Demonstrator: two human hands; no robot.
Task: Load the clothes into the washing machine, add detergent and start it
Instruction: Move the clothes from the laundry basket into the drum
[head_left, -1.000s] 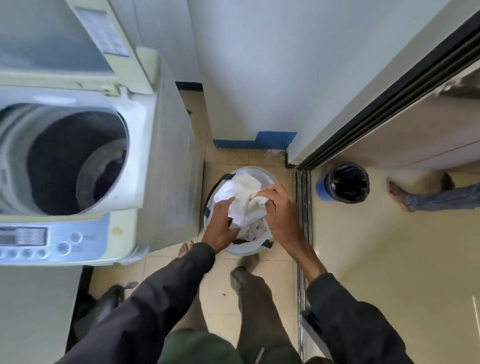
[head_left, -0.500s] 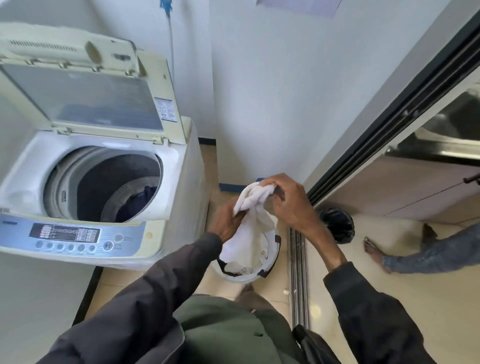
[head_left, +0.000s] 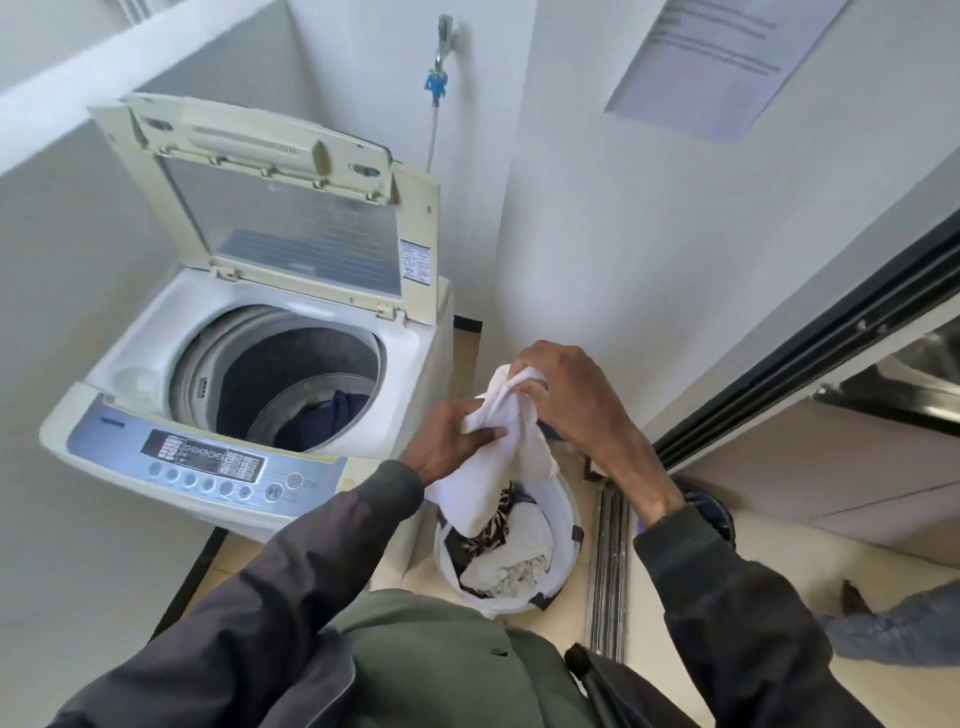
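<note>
White cloth (head_left: 493, 467) now lifted above the laundry basket (head_left: 519, 603), tail trailing into its mouth; a second ago it lay bunched inside. Left hand (head_left: 452, 441) and right hand (head_left: 571, 395) clench its top, fingers curled. Washing machine (head_left: 130, 379) lid up, dark garment (head_left: 337, 415) in drum.

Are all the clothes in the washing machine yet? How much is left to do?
Not yet. Done: the lid is up and a dark garment lies in the drum. In hand: the left hand and right hand both grip a white cloth, held over the basket. Left: more clothes lie in the basket, no detergent is in sight, and the control panel is untouched.
</note>
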